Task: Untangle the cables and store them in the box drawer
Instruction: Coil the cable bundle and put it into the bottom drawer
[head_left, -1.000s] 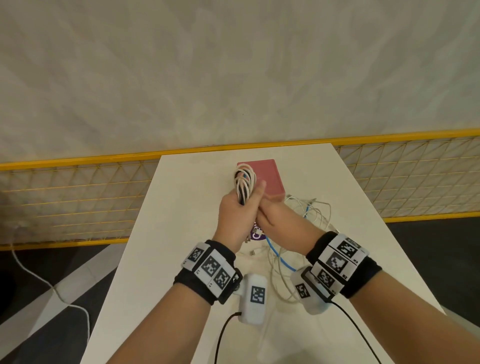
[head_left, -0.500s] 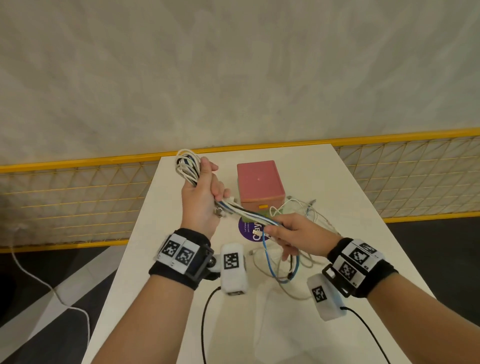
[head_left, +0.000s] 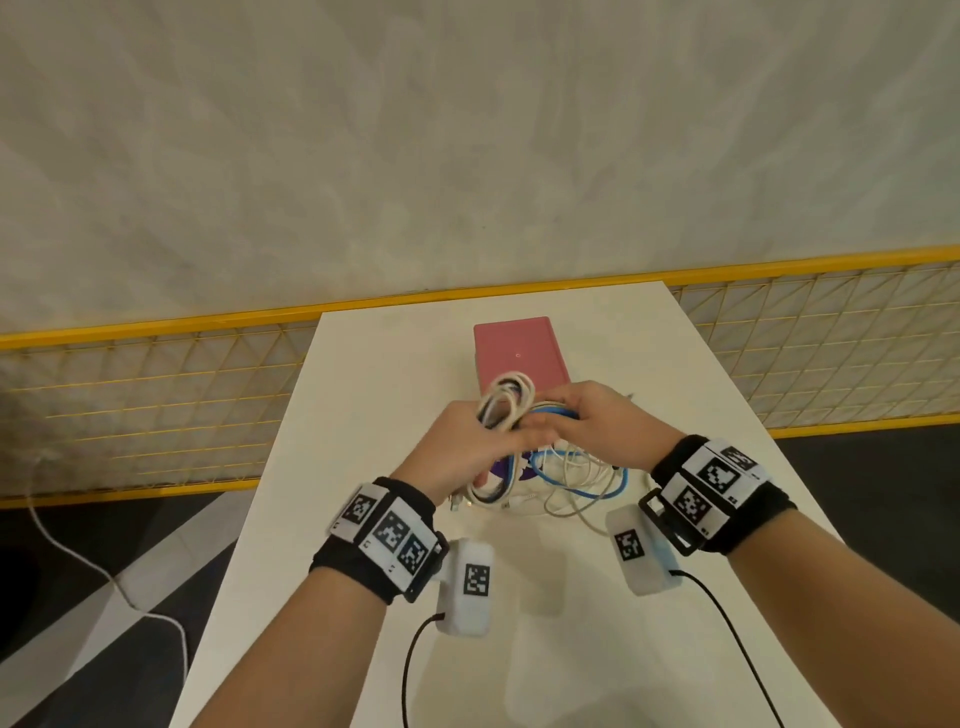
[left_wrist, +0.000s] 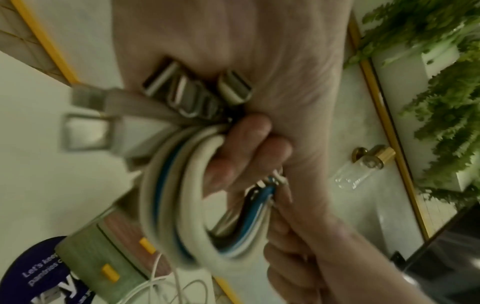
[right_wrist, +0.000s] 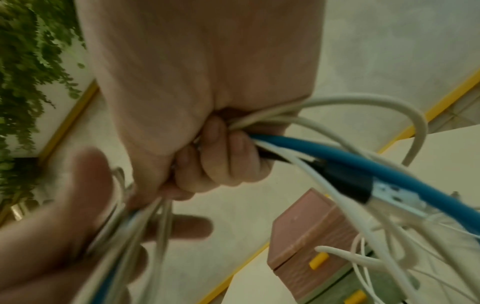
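My left hand (head_left: 467, 447) grips a coiled bundle of white, blue and black cables (head_left: 506, 402) in front of the pink box (head_left: 517, 348). In the left wrist view the coil (left_wrist: 187, 205) loops round my curled fingers (left_wrist: 249, 144), with several metal USB plugs (left_wrist: 192, 90) sticking out by the palm. My right hand (head_left: 597, 421) meets the left one and grips the free cable strands. The right wrist view shows its fingers (right_wrist: 223, 156) curled round a blue cable (right_wrist: 363, 164) and white ones. Loose cables (head_left: 576, 478) hang to the table. The box drawers (right_wrist: 319, 261) have yellow handles and look closed.
The white table (head_left: 363, 415) is narrow, with a yellow mesh fence (head_left: 156, 405) behind it and floor on both sides. A purple round sticker (left_wrist: 31, 271) lies under the box. Wrist camera leads (head_left: 410, 670) trail toward me. A white cord (head_left: 104, 571) lies on the floor at left.
My left hand has brought the coil back from the upper left to the middle in front of the box. My right hand rose from the table to meet it.
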